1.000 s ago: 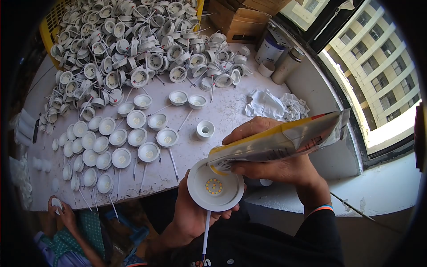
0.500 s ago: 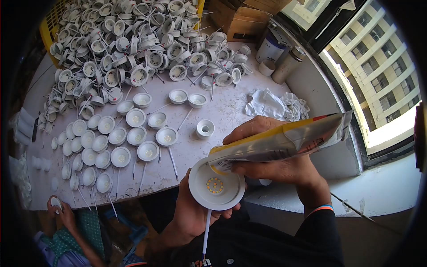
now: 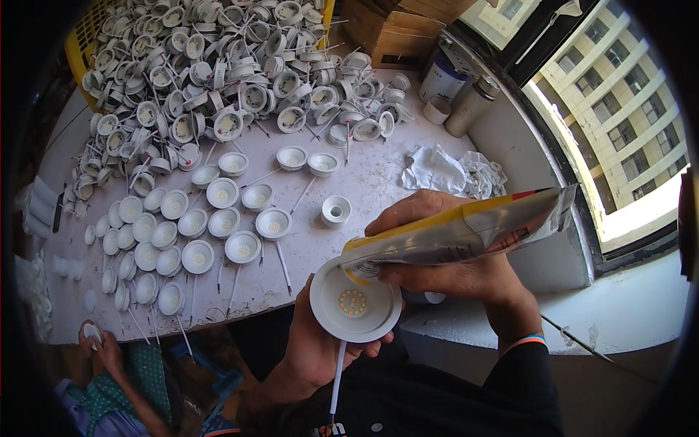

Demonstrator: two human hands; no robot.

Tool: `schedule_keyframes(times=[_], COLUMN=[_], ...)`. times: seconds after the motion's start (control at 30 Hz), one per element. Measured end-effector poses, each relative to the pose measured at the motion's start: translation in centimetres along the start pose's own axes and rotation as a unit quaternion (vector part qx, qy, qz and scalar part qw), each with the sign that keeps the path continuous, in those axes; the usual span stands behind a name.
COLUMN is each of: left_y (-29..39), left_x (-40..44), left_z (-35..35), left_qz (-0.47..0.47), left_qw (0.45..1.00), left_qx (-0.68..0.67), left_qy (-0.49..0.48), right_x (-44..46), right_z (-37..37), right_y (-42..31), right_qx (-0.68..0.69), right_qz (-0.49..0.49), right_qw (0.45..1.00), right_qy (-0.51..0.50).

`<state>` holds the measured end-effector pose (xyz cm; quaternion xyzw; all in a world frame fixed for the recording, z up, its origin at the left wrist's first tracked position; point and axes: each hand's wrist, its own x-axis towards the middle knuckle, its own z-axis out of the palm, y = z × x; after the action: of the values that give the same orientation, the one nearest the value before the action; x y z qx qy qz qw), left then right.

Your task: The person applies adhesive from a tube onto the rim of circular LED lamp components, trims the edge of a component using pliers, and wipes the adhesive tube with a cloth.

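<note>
My left hand [image 3: 309, 342] grips a round white LED downlight housing [image 3: 378, 317] from below, its open face up. A ring of small yellow LEDs shows at its centre, and a white cable hangs from its lower side. My right hand [image 3: 466, 280] is closed around a silver and yellow soft tube or pouch [image 3: 451, 233], which slants down to the left. Its lower end meets the upper rim of the housing; the exact tip is hidden. A small white ring-shaped part [image 3: 336, 211] stands on the table just beyond my hands.
Several finished-looking white downlights [image 3: 198, 257] stand in rows at left. Behind them lies a large heap of housings [image 3: 218, 73] with wires, by a yellow basket [image 3: 79, 54]. Crumpled white cloth [image 3: 451, 171], a metal flask [image 3: 473, 105] and cardboard box [image 3: 397, 36] sit near the window. Another person's hands [image 3: 102, 346] hold a white disc.
Almost nothing differs. The downlight housing in my left hand has shifted very slightly, while the tube stays at its rim.
</note>
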<state>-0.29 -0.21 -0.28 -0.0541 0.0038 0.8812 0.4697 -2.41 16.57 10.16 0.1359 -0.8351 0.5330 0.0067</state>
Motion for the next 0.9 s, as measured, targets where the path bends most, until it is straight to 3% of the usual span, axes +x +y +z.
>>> schedule_keyframes(times=[0.3,0.37,0.6,0.9], left_y=[0.01,-0.03,-0.06,-0.07], left_x=[0.2,0.32,0.28,0.44], left_z=[-0.33,-0.19,-0.4,-0.17], left_qz=[0.003,0.003,0.004,0.001], left_qw=[0.999,0.997,0.998,0.997], left_qx=[-0.016,-0.048,-0.032,-0.038], left_qy=[-0.044,-0.064,-0.052,-0.063], right_x=[0.17,0.16,0.16,-0.03], right_z=[-0.13,-0.09,-0.34,-0.48], right_y=[0.07,0.16,0.17,-0.25], right_qx=[-0.049,0.034,-0.026,0.021], right_qz=[-0.036,0.021,-0.017,0.032], right_qw=[0.998,0.999,0.999,0.999], right_qy=[-0.011,-0.006,-0.015,-0.014])
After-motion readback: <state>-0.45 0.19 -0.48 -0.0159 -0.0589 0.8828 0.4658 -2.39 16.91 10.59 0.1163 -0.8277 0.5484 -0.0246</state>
